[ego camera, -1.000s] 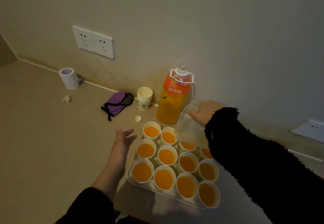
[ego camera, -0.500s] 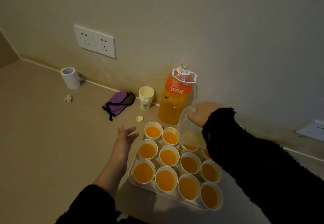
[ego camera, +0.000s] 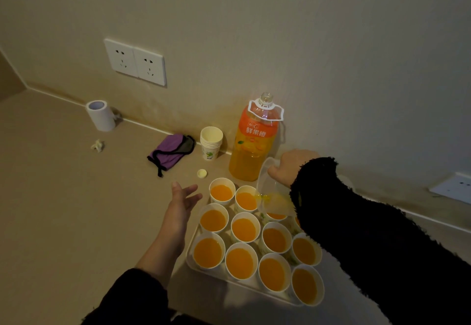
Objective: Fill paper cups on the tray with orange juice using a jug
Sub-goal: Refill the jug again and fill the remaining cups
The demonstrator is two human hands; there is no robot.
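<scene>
The clear jug (ego camera: pixel 274 192) is gripped by the right hand (ego camera: pixel 290 166) and is held tipped over the far right part of the tray (ego camera: pixel 190 261). A little orange juice (ego camera: pixel 276 201) is seen low in the jug, by its lip, above a cup that is partly hidden. The tray is set on the table (ego camera: pixel 63 210) and is packed with paper cups (ego camera: pixel 245 215); juice is seen in every cup that shows. The left hand (ego camera: pixel 184 194) is held open, fingers spread, just left of the tray's far corner. Right behind the tray a big juice bottle (ego camera: pixel 254 146) is stood by the wall. A stack of empty cups (ego camera: pixel 211 142), a small yellow cap (ego camera: pixel 201 173) and a purple cloth (ego camera: pixel 170 152) are found behind the tray and to its left, and a white roll (ego camera: pixel 100 115) is seen farther off that way
</scene>
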